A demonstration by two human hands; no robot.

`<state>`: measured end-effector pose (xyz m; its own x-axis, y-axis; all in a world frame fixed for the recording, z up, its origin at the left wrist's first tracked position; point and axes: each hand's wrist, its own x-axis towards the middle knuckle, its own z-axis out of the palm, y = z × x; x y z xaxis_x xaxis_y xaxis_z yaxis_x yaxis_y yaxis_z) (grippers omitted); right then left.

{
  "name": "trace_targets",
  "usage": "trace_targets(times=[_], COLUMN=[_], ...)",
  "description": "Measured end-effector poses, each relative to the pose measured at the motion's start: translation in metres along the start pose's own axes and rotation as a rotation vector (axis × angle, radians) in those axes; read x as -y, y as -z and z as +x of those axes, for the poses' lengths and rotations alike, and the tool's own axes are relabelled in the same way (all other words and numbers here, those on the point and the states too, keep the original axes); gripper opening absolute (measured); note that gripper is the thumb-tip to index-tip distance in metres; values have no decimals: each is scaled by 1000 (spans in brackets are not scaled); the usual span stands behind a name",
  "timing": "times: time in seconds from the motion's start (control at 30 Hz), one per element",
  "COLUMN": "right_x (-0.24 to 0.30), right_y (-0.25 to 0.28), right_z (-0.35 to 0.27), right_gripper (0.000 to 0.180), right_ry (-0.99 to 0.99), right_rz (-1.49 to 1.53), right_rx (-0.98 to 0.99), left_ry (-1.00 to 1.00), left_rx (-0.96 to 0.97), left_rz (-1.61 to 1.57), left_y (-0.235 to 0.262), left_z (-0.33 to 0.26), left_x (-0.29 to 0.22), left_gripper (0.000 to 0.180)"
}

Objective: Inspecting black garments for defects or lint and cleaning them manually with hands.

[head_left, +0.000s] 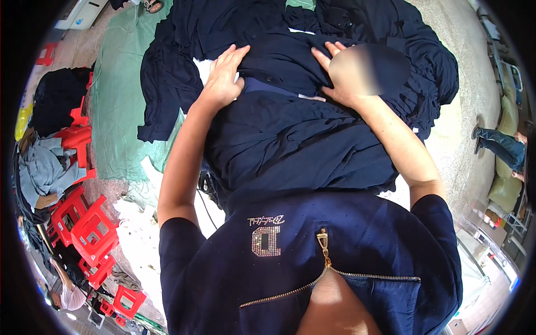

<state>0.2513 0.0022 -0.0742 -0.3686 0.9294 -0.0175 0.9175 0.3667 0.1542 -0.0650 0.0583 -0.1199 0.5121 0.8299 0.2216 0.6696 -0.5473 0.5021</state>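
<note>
A dark navy garment (279, 58) with buttons lies across the front of a heap of dark clothes. My left hand (222, 79) rests on its left edge, fingers stretched out and pointing away from me. On the garment's right part my right hand (345, 75) lies with its fingers spread; a blurred dark oval covers part of that hand. Between my hands a bluish inner side of cloth (271, 89) shows, with a small pale strip (311, 99) at its edge. Loose dark fabric (290, 142) bunches between my forearms and against my body.
More dark garments (206, 28) spread behind and to both sides. Green sheeting (120, 84) covers the floor at left, beside red plastic stools (95, 229) and piled clothes (47, 162). White cloth (137, 234) lies near my left elbow. Another person's legs (502, 146) show at far right.
</note>
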Motion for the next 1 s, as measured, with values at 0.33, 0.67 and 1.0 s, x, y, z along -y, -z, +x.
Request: trace_targets(times=[0.33, 0.67, 1.0], right_x=[-68, -97, 47], right_y=[47, 77, 75], right_z=[-60, -42, -44], right_gripper=[44, 36, 17], right_ry=[-150, 108, 275], right_rz=[352, 280, 949], right_rx=[-52, -284, -124], left_ry=[171, -112, 33], left_rx=[-338, 543, 206], left_rz=[-754, -151, -357], left_y=[119, 137, 110], left_z=[1, -67, -38], left_x=[-25, -115, -130], left_gripper=[19, 33, 22])
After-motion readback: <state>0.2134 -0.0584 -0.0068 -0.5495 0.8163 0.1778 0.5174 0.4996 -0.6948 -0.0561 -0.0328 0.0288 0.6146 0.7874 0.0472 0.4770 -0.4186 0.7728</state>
